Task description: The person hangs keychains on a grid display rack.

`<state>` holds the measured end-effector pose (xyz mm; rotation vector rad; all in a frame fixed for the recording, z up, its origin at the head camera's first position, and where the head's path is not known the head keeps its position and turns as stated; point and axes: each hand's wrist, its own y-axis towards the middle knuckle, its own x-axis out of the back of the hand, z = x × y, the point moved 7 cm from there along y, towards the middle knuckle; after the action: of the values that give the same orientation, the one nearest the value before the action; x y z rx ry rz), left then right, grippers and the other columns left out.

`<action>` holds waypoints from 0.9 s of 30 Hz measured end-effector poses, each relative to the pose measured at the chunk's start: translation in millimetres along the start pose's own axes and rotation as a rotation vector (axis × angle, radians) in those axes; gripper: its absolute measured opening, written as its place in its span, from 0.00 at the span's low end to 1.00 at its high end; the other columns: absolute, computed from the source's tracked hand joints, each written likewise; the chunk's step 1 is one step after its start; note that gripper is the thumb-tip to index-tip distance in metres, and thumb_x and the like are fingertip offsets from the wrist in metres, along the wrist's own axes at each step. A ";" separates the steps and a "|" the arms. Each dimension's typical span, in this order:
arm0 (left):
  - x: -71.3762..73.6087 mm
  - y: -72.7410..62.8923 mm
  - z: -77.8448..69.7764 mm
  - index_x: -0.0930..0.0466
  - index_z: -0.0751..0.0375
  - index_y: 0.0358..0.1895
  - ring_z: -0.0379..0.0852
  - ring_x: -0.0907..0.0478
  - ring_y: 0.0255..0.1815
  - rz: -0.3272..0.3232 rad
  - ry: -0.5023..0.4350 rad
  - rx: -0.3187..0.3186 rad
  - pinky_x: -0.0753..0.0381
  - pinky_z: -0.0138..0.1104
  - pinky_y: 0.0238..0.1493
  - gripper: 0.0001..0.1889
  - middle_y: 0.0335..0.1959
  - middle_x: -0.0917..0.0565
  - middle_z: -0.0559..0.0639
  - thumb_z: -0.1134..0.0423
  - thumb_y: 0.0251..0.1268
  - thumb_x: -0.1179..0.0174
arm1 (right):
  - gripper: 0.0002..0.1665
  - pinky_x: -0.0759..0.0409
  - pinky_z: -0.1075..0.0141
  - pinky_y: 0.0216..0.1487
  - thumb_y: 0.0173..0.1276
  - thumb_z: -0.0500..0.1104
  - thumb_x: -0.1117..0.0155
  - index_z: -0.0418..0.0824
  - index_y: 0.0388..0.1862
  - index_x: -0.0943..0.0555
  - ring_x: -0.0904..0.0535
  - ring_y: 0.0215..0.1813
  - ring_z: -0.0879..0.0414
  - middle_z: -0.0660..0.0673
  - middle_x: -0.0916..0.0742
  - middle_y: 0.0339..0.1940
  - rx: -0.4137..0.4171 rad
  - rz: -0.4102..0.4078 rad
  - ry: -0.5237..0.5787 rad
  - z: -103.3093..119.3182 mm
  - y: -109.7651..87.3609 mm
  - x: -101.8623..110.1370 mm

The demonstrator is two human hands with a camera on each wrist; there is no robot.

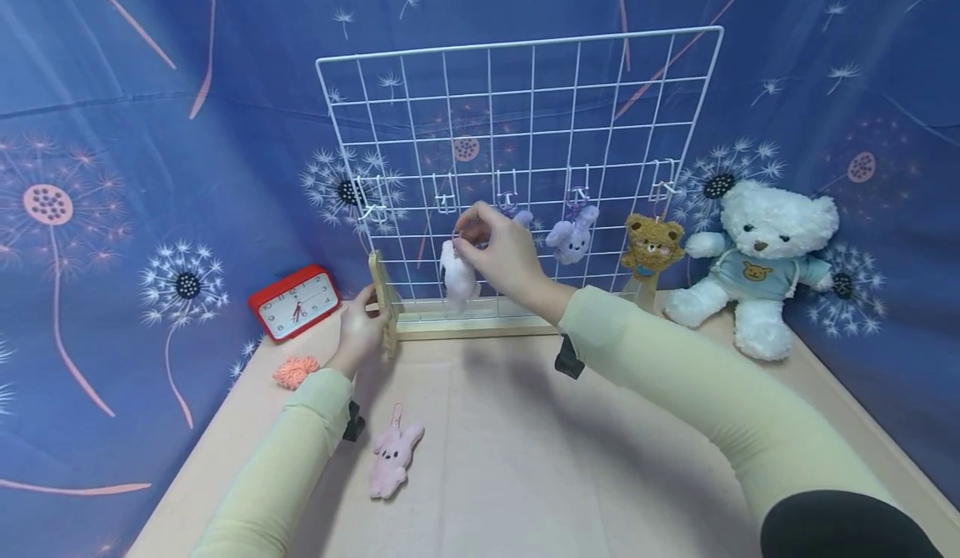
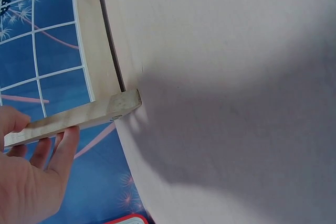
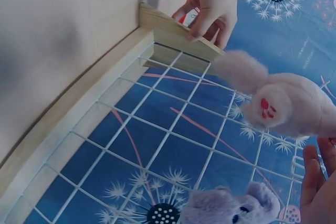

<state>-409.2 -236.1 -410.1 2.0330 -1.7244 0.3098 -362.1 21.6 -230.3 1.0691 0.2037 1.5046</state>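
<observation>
In the head view my right hand [image 1: 513, 258] pinches the top of a white plush keychain [image 1: 459, 281], which hangs in front of the white wire grid [image 1: 531, 133]. A white hook [image 1: 445, 201] on the grid sits just above and left of those fingertips. The plush [image 3: 294, 103] shows a paw with red pads in the right wrist view. My left hand [image 1: 362, 334] grips the wooden end piece [image 1: 381, 291] of the grid's stand, thumb on one side and fingers on the other [image 2: 60, 150].
Purple plush keychains [image 1: 573, 237] and a brown bear keychain [image 1: 652, 245] hang from the grid. A pink plush keychain [image 1: 392, 459] lies on the table [image 1: 525, 458]. Left are a red clock [image 1: 296, 304] and orange yarn [image 1: 296, 372]; a white teddy bear [image 1: 765, 249] sits right.
</observation>
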 end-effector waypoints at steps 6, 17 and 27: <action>-0.6 0.1 -0.2 0.40 0.61 0.79 0.67 0.25 0.63 0.005 -0.006 0.007 0.20 0.53 0.63 0.32 0.69 0.28 0.67 0.74 0.73 0.45 | 0.08 0.15 0.61 0.38 0.68 0.35 0.30 0.41 0.43 0.20 0.14 0.36 0.56 0.49 0.09 0.34 0.004 -0.004 0.015 3.9 6.0 -0.1; 0.3 -0.7 -0.5 0.40 0.64 0.78 0.67 0.24 0.63 -0.010 -0.016 -0.010 0.19 0.52 0.62 0.34 0.68 0.27 0.67 0.76 0.70 0.45 | 0.09 0.13 0.66 0.36 0.68 0.33 0.31 0.39 0.44 0.20 0.14 0.32 0.56 0.45 0.10 0.35 -0.002 -0.051 0.042 7.5 22.0 -0.1; 0.7 -0.7 -2.1 0.39 0.64 0.78 0.67 0.23 0.62 -0.027 -0.008 -0.014 0.19 0.51 0.62 0.34 0.67 0.26 0.68 0.76 0.69 0.45 | 0.08 0.17 0.67 0.29 0.68 0.35 0.31 0.40 0.44 0.19 0.17 0.25 0.57 0.46 0.10 0.33 -0.009 -0.079 -0.005 10.2 35.6 1.3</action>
<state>-408.1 -235.7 -408.1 2.0477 -1.6978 0.2807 -379.6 8.8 -200.2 1.0459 0.2331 1.4304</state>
